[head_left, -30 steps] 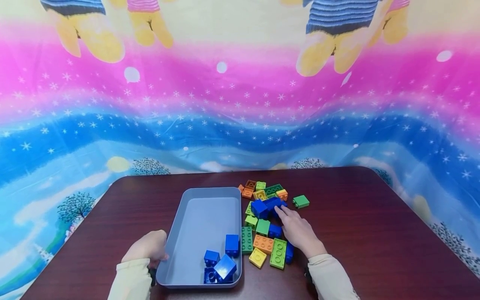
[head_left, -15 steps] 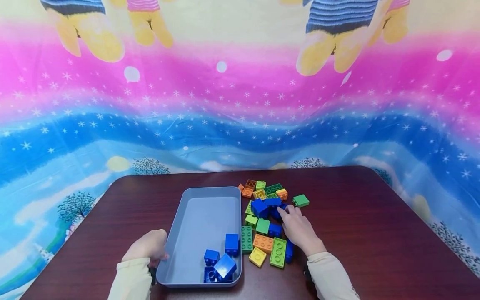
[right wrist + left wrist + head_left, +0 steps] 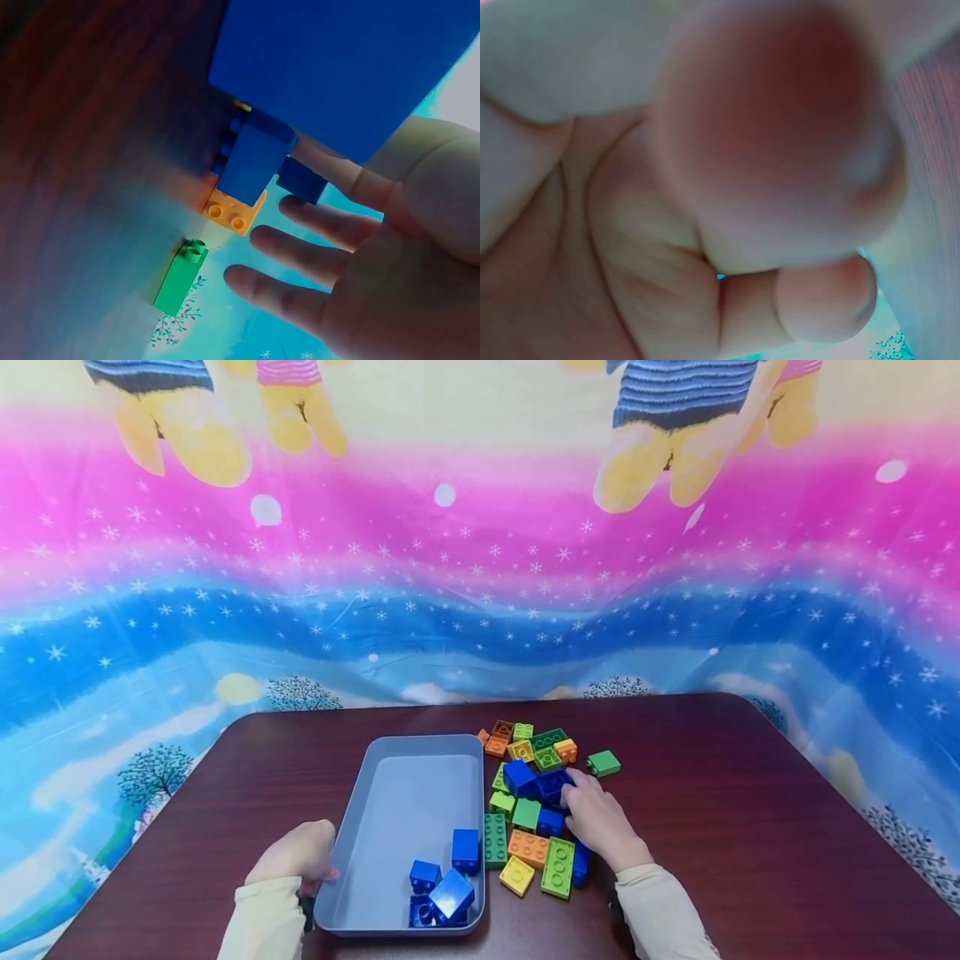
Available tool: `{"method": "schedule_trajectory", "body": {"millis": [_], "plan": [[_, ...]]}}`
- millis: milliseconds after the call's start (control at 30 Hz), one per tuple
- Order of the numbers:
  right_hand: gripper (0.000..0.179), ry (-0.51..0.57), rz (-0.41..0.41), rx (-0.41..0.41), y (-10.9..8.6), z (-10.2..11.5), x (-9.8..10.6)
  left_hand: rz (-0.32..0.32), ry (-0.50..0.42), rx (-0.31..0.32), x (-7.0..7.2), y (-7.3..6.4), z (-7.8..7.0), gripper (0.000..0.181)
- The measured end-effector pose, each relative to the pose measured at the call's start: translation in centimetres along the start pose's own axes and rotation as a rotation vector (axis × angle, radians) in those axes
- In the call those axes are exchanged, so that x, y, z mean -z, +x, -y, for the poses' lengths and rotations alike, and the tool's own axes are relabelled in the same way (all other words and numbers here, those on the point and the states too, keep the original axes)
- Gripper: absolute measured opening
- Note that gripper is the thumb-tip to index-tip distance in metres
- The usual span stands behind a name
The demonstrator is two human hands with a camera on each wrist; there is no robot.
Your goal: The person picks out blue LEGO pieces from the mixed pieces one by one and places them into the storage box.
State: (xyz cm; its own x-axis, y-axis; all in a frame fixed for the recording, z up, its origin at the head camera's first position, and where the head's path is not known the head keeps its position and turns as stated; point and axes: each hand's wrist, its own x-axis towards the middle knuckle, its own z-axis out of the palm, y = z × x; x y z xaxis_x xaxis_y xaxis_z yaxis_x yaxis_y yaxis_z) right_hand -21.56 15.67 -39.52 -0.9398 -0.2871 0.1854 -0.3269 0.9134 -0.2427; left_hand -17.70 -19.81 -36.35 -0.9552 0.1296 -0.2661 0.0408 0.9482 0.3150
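Observation:
My left hand [image 3: 296, 856] is at the left side of a grey tray [image 3: 390, 747], fingers curled, thumb at its rim. In the left wrist view, curled fingers [image 3: 825, 300] and a blurred fingertip fill the picture, and the tray is hidden. My right hand [image 3: 600, 818] holds the right end of a dark blue toy brick [image 3: 553, 786] in the brick pile. The right wrist view shows a blue brick [image 3: 255, 157] by the index finger and other fingers stretched out; a large near blue brick [image 3: 337, 67] covers the thumb tip. Several blue bricks [image 3: 452, 895] lie in the tray's near right corner.
Green, yellow and orange bricks crowd the tray's right side, among them an orange brick [image 3: 528, 847] and a lime brick [image 3: 558, 867]. A lone green brick [image 3: 603, 763] lies to the right of the pile. A patterned cloth [image 3: 480, 568] hangs behind the dark table [image 3: 750, 827].
My right fingers have bent in, and the dark blue brick has tipped and shifted slightly nearer, uncovering a lime brick behind it. The left hand and the tray have stayed put.

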Motion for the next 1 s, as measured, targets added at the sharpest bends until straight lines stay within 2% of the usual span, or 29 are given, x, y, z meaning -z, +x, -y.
{"method": "schedule_trajectory", "body": {"millis": [200, 400, 600, 800, 1000], "plan": [[0.025, 0.061, 0.022, -0.032, 0.0, 0.1, 0.2, 0.008, -0.002, -0.001, 0.0, 0.0, 0.0, 0.024], [0.026, 0.081, 0.012, -0.055, 0.0, -0.2, 0.1, 0.003, -0.012, 0.004, 0.0, -0.1, -0.1, 0.025], [0.025, 0.13, 0.023, -0.065, -0.1, -0.3, 0.3, -0.001, 0.007, -0.018, 0.1, -0.1, -0.2, 0.024], [0.021, 0.106, 0.054, -0.047, -0.2, -0.3, 0.6, 0.002, -0.004, -0.008, 0.0, -0.1, -0.1, 0.024], [0.022, 0.081, 0.077, -0.06, -0.4, -0.3, 1.1, -0.008, 0.009, -0.027, -0.1, 0.1, 0.0, 0.025]]}}
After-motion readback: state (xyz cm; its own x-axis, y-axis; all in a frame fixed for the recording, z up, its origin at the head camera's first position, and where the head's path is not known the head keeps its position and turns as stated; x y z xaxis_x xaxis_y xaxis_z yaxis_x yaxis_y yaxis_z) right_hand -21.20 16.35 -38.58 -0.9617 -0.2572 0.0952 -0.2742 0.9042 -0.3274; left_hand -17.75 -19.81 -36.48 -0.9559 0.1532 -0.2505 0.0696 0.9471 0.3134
